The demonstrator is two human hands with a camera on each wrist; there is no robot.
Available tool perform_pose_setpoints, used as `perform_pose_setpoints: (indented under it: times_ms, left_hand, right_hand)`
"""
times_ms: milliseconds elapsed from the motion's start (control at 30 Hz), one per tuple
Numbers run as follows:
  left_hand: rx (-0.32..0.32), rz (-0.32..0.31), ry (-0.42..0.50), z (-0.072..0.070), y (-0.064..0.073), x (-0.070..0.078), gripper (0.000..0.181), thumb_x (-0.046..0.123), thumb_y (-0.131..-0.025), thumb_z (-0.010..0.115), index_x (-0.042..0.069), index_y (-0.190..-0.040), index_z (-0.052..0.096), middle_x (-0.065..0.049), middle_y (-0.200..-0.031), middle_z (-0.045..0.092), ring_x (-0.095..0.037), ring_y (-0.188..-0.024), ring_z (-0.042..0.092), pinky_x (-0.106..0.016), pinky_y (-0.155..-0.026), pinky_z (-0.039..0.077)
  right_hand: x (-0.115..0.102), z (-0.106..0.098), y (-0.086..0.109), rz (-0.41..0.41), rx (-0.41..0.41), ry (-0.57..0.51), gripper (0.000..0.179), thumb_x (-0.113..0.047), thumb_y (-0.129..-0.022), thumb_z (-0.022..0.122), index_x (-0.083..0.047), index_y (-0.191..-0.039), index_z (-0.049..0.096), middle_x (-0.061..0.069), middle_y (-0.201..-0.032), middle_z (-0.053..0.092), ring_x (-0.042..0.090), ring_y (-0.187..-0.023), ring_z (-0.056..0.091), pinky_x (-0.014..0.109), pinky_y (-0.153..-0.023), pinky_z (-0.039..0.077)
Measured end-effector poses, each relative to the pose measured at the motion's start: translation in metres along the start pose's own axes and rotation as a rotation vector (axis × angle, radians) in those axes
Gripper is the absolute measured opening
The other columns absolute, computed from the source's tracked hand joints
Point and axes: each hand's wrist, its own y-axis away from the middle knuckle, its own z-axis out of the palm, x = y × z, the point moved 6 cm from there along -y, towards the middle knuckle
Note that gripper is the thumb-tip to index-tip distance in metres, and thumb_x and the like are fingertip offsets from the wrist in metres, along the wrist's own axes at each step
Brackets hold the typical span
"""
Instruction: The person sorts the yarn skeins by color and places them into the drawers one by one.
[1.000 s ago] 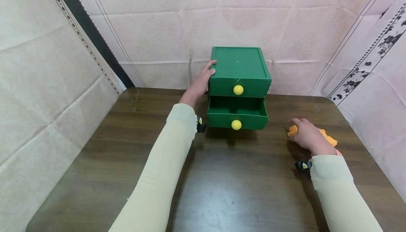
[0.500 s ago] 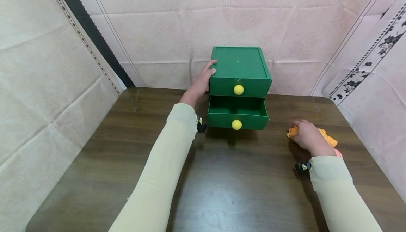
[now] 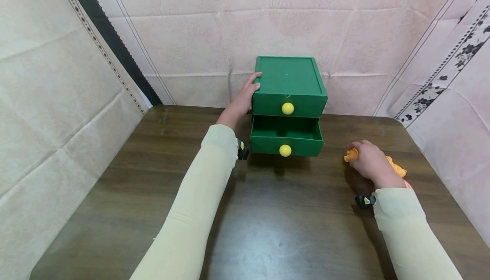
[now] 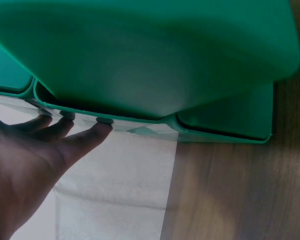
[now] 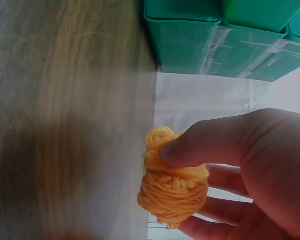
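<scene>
A green cabinet (image 3: 288, 75) with yellow knobs stands at the back of the table. One drawer (image 3: 306, 147) below the top one is pulled out, and its visible inside holds nothing. My left hand (image 3: 241, 100) rests on the cabinet's left side; in the left wrist view its extended fingers (image 4: 90, 139) press against the side wall. Out to the right, my right hand (image 3: 370, 164) holds a wound bundle of orange yarn (image 5: 174, 187) between thumb and fingers, close over the table. More orange material (image 3: 396, 167) shows beyond that hand, partly hidden by it.
A bit of something pink (image 3: 408, 184) peeks out beside the right wrist. The brown wooden table (image 3: 252, 229) reaches back to a pale patterned cloth (image 3: 191, 46), which also hangs at both sides. The open drawer juts out toward the table's front.
The right hand has shifted slightly up and left with the yarn in its fingers. The left hand, the cabinet and the open drawer have stayed in place.
</scene>
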Motion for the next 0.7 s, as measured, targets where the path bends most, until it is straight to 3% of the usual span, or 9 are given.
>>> perform_pose_setpoints:
  times_ms: [700]
  left_hand:
    - [0.005,0.003,-0.010,0.000,0.001,0.001,0.050,0.035,-0.105,0.026,0.034,-0.154,0.018,0.000,-0.163,0.007,-0.028,-0.147,0.016,-0.059,-0.113,0.023]
  right_hand:
    - [-0.032,-0.025,0.009,-0.052,0.122,-0.037,0.040,-0.007,-0.087,0.066,0.001,-0.125,0.057,0.028,-0.133,0.044,0.050,-0.114,0.046,0.067,-0.097,0.037]
